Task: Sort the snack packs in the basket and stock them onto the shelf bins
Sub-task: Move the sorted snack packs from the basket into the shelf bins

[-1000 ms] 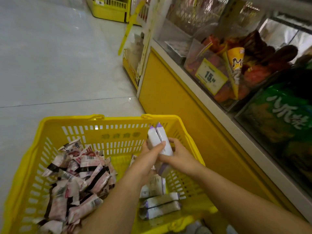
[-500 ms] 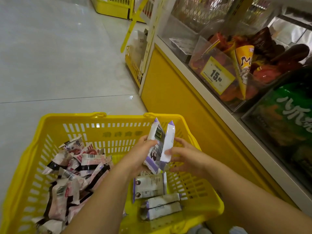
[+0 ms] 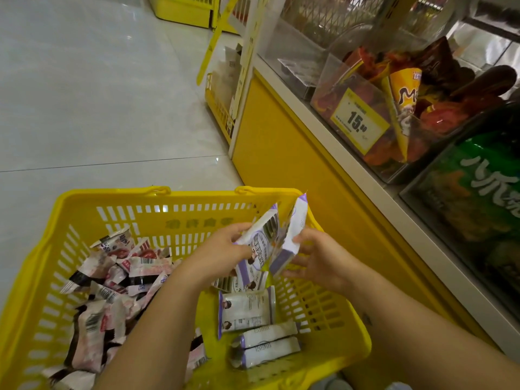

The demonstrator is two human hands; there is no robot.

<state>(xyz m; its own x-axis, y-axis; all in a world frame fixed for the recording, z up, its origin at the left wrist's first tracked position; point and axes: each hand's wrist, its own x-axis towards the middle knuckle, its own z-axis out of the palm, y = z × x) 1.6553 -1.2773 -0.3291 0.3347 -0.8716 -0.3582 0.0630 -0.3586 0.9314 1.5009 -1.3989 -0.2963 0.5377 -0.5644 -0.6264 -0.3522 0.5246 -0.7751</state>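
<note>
now fingers [image 3: 239, 228] of left hand [image 3: 222, 253] and right hand [image 3: 319, 261] grasp white, purple-ended snack packs [image 3: 260, 239].

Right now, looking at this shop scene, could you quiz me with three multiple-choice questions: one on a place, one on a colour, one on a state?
1. Where in the yellow plastic basket do the pink-and-black snack packs lie?
A. On its left side
B. On its right side
C. Hanging outside the rim

2. What colour is the price tag marked 15 on the clear plastic shelf bin?
A. Blue
B. Yellow
C. White

3. What are the left hand and the right hand doing?
A. Hanging empty
B. Pushing the basket
C. Holding white-and-purple snack packs above the basket

Answers:
1 A: the pink-and-black heap fills the basket's left half.
2 B: the tag is yellow with black digits.
3 C: both hands grip the packs over the basket.
</note>
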